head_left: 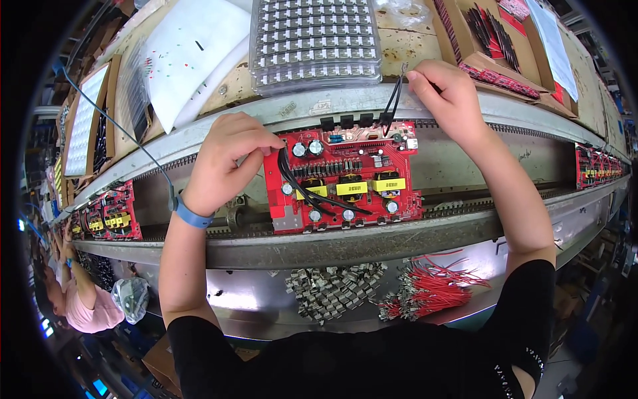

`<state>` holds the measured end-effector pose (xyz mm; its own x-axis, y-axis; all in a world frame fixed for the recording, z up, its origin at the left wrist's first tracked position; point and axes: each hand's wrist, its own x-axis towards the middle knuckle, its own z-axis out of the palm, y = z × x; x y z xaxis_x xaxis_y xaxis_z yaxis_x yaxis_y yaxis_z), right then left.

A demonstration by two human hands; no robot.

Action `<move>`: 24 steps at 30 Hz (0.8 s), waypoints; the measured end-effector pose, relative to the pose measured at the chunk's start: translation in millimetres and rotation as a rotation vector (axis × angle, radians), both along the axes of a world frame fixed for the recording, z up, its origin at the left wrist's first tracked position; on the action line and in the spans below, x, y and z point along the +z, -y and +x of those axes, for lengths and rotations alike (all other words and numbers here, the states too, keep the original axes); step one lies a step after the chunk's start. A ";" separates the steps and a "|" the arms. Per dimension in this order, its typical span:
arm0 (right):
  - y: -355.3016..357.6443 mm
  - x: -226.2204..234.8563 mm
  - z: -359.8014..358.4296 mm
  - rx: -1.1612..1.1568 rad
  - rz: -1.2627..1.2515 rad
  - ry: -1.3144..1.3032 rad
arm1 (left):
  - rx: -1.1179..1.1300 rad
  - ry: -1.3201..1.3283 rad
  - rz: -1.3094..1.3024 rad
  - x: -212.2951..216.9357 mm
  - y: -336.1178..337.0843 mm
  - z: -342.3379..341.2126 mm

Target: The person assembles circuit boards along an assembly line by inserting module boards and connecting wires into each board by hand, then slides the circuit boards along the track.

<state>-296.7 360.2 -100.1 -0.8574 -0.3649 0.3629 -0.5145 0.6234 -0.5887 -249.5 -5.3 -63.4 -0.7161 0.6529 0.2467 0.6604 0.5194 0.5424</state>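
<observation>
A red circuit board (276,189) with yellow-wrapped transformers and round capacitors lies across the rails in front of me. At its upper left corner, my left hand (232,156) is closed, thumb and forefinger pinched at the end of several black wires (296,183). Their loose ends trail over the board toward its lower edge. Above the board's upper right, my right hand (445,96) pinches another black wire (394,100) near a small metallic tip. That wire runs down to the board's upper edge, where black components stand.
Metal parts (332,289) and red wires (432,289) lie in heaps on the near ledge. Behind the rail stand a clear tray of small parts (316,43) and a cardboard box (545,63). Other red boards (106,213) sit along the line; a co-worker (93,302) is at far left.
</observation>
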 end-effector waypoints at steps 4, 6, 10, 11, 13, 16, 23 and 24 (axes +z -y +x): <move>-0.3 0.2 1.3 -0.008 -0.003 0.009 | -0.007 -0.001 -0.003 -1.8 -0.6 -1.3; 0.7 1.2 1.5 -0.012 -0.002 0.009 | -0.010 -0.004 -0.008 0.0 -0.9 -0.7; 1.4 1.5 2.0 -0.010 -0.014 0.002 | -0.002 0.003 -0.028 0.9 -0.7 -0.1; 1.2 1.1 1.7 -0.014 -0.013 0.001 | -0.005 0.002 -0.027 0.9 -0.6 0.1; 0.4 0.4 0.7 -0.004 -0.002 0.001 | 0.008 0.001 -0.032 0.5 -0.7 0.1; 1.7 1.6 1.2 -0.014 -0.001 -0.003 | 0.014 0.019 -0.046 2.6 0.0 0.1; 0.2 -0.8 2.0 -0.008 -0.010 -0.039 | 0.013 0.008 -0.044 0.7 -2.0 0.2; 0.8 -0.6 1.7 -0.004 -0.011 -0.038 | 0.013 0.004 -0.039 0.3 -1.7 0.4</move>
